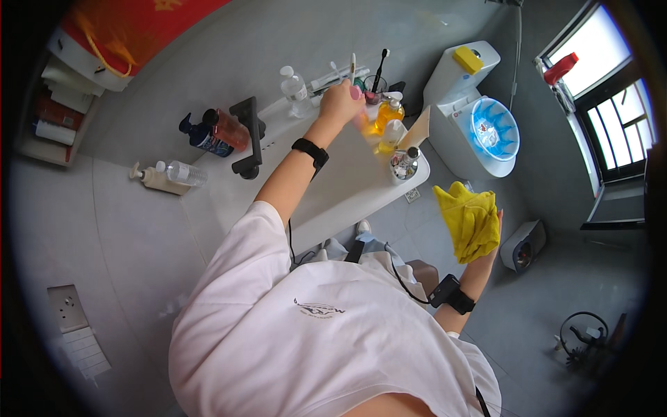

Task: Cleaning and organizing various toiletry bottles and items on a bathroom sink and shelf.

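My left hand (339, 105) reaches over the back of the white washbasin (326, 201), its fingers closed around a small pink object (356, 92). The object's lower part is smeared, so its kind does not show. Close by are a cup (375, 86) with a black toothbrush (381, 67) and a pump bottle of orange-yellow liquid (390, 115). Left of the hand stands a clear plastic bottle (293, 90). Out to the right, my right hand (498, 226) grips a bunched yellow cloth (467, 221), which covers most of its fingers.
A black tap (246, 135) rises at the basin's left, beside a pinkish bottle (231, 131) and a dark blue pump bottle (207, 139). A silver-topped bottle (404, 165) stands at the right corner. Beyond are a toilet (445, 87) with a blue-lined bowl and a yellow sponge (467, 60).
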Action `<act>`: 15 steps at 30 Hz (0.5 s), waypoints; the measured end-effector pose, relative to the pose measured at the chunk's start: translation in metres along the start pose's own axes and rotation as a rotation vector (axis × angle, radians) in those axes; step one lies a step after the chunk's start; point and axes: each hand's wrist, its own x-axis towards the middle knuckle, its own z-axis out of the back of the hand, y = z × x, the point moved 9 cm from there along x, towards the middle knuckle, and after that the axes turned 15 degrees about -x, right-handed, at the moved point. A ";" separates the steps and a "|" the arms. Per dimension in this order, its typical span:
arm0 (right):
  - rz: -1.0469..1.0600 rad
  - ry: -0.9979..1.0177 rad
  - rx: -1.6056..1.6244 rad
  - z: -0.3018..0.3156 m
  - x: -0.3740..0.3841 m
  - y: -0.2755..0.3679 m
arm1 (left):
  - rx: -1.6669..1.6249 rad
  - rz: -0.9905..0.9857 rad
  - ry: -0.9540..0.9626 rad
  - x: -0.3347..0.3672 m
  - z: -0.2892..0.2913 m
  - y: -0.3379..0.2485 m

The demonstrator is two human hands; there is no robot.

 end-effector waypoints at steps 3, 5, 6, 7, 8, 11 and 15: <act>-0.005 0.094 0.029 0.006 0.015 0.006 | 0.050 0.088 0.060 0.011 -0.013 0.008; -0.030 0.165 0.071 0.008 0.023 0.007 | 0.060 0.038 0.055 0.018 -0.016 0.003; -0.031 0.166 0.073 0.009 0.027 0.008 | 0.066 0.015 0.052 0.021 -0.018 0.000; -0.028 0.173 0.062 0.009 0.030 0.011 | 0.067 0.015 0.051 0.023 -0.021 -0.002; -0.025 0.181 0.050 0.009 0.033 0.012 | 0.071 0.027 0.078 0.026 -0.027 -0.003; -0.032 0.099 0.000 0.012 0.041 0.019 | 0.090 0.035 0.113 0.037 -0.039 -0.004; -0.036 0.180 0.004 0.008 0.049 0.020 | 0.108 0.025 0.145 0.042 -0.044 -0.009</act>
